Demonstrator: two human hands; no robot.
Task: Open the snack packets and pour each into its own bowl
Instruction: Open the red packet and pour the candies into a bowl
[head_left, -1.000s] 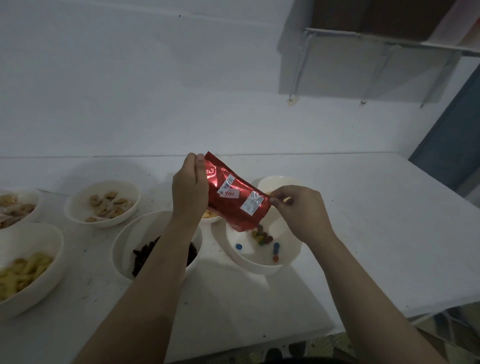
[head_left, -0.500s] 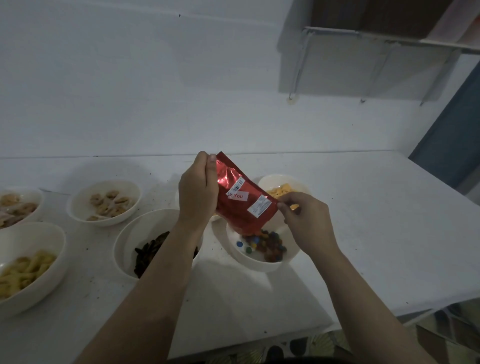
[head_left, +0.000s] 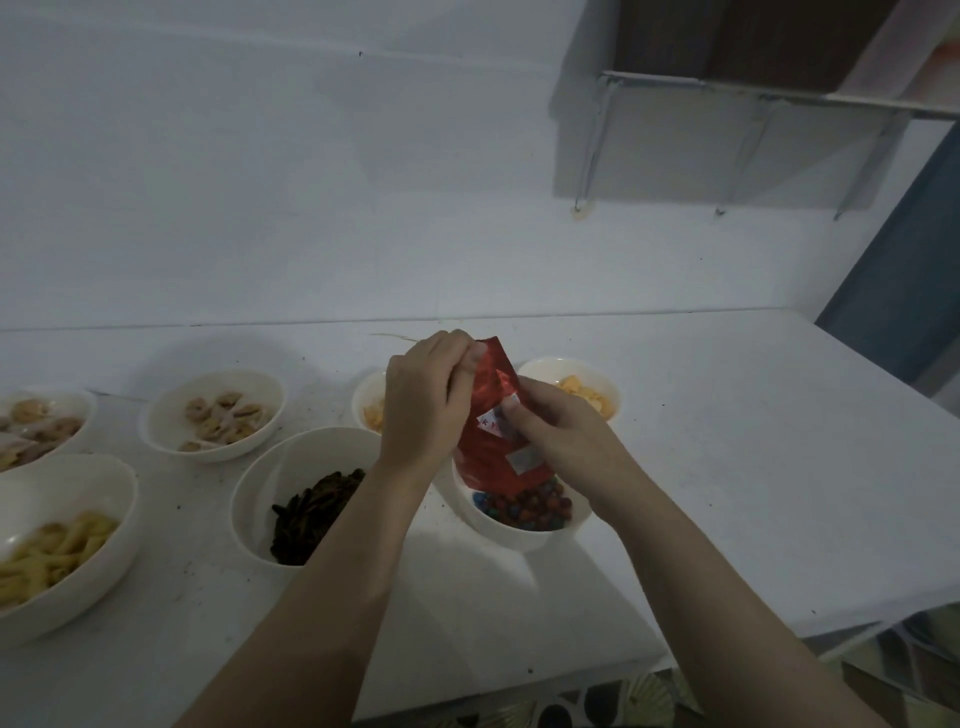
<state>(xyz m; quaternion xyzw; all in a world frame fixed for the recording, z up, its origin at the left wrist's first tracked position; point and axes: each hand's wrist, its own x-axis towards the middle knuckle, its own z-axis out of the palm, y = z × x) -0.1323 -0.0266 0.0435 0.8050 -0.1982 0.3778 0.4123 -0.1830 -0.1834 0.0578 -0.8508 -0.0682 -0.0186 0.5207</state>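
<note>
A shiny red snack packet (head_left: 491, 457) stands almost upside down, its open mouth low over a white bowl (head_left: 524, 532) heaped with small coloured candies (head_left: 527, 506). My left hand (head_left: 426, 405) pinches the packet's upper end. My right hand (head_left: 563, 434) grips the packet's middle from the right, thumb across its white label. The packet's mouth is hidden among the candies.
Other white bowls stand on the white table (head_left: 727, 467): dark sticks (head_left: 311, 512), orange crisps (head_left: 584, 397), pale orange pieces (head_left: 371, 408), beige biscuits (head_left: 221, 415), yellow curls (head_left: 52, 551), and mixed snacks (head_left: 36, 423) at far left. The table's front edge runs close below my arms.
The packet has swung from slanted to nearly vertical and sunk toward the bowl. Candies have poured in and now fill the bowl. My right hand slid up onto the packet's middle.
</note>
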